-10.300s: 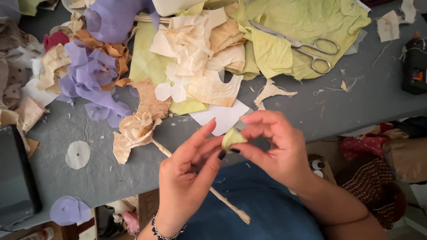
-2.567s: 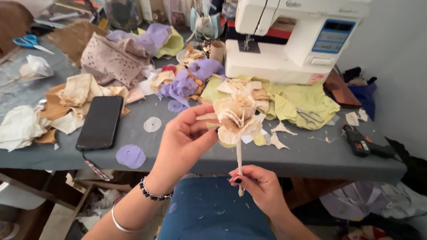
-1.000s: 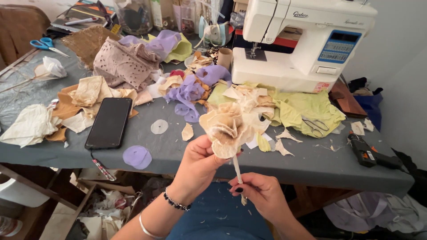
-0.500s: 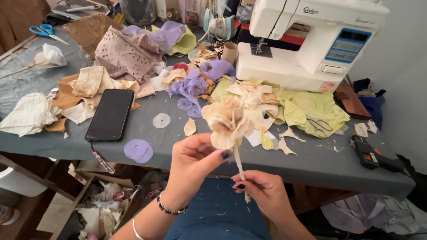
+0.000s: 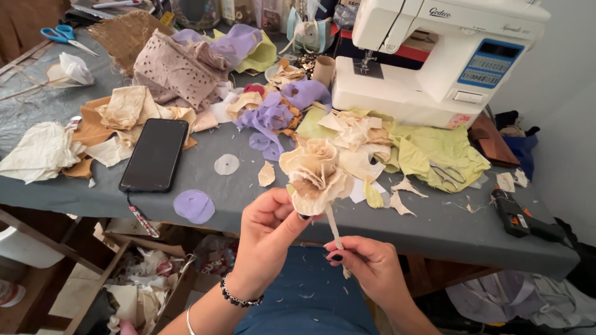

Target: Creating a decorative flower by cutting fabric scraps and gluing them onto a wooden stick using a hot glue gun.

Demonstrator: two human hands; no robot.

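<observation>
A beige fabric flower (image 5: 315, 174) on a thin wooden stick (image 5: 333, 228) is held upright in front of me, over the near edge of the grey table (image 5: 434, 226). My left hand (image 5: 268, 232) pinches the underside of the flower head, thumb and fingers closed around its base. Lower down, my right hand (image 5: 366, 267) grips the bottom of the stick between its fingertips. A small yellow-green petal (image 5: 373, 197) lies on the table just right of the flower.
A white sewing machine (image 5: 434, 56) stands at the back right. A black phone (image 5: 155, 154), silver scissors (image 5: 444, 175), a black glue gun (image 5: 518, 217), blue-handled scissors (image 5: 61, 37), purple fabric scraps (image 5: 273, 115), cream scraps and green cloth (image 5: 441, 149) lie around.
The view has tilted down and closer. Both hands have kept hold of the flower and stick, which has turned a little; the left fingers have shifted tighter under the flower head.
</observation>
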